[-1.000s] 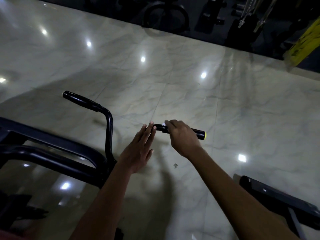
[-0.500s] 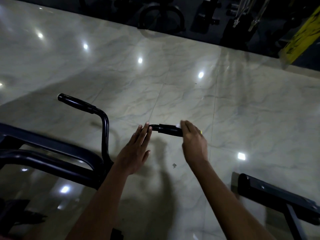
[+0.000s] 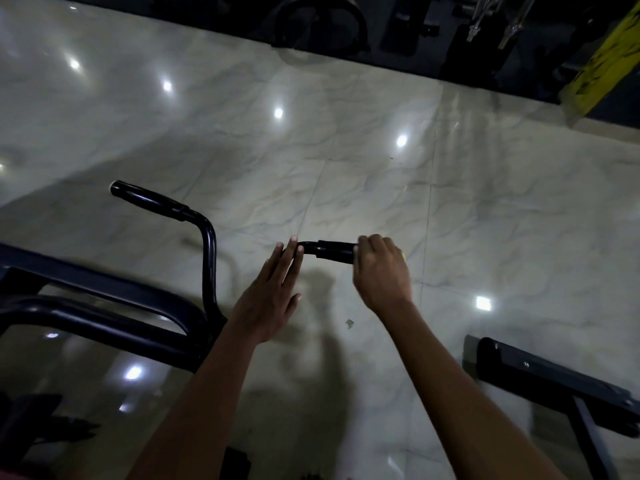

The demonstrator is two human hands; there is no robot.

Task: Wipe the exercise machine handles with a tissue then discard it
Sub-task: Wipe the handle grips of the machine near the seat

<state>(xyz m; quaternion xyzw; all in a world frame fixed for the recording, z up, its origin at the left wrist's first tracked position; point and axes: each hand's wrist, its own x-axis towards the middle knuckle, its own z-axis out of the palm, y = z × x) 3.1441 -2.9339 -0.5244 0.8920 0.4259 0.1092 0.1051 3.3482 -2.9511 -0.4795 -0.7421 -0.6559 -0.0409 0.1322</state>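
A black handle grip [image 3: 334,251] with a yellow end cap runs left to right at the centre. My right hand [image 3: 381,271] is wrapped over its right end, with a sliver of white tissue [image 3: 355,249] showing under the fingers and most of it hidden. My left hand [image 3: 273,296] is flat with fingers straight, its fingertips resting against the bar just left of the grip. A second black handle [image 3: 149,199] on a curved tube rises to the left, untouched.
The machine's black frame tubes [image 3: 104,306] fill the lower left. A black padded bench part [image 3: 554,379] sits at the lower right. Dark gym equipment [image 3: 322,22] and a yellow item [image 3: 602,60] line the far edge of the glossy marble floor [image 3: 346,150].
My right hand slid rightward along the grip from its left part to its right end, uncovering the black grip and covering the yellow cap. My left hand stayed put.
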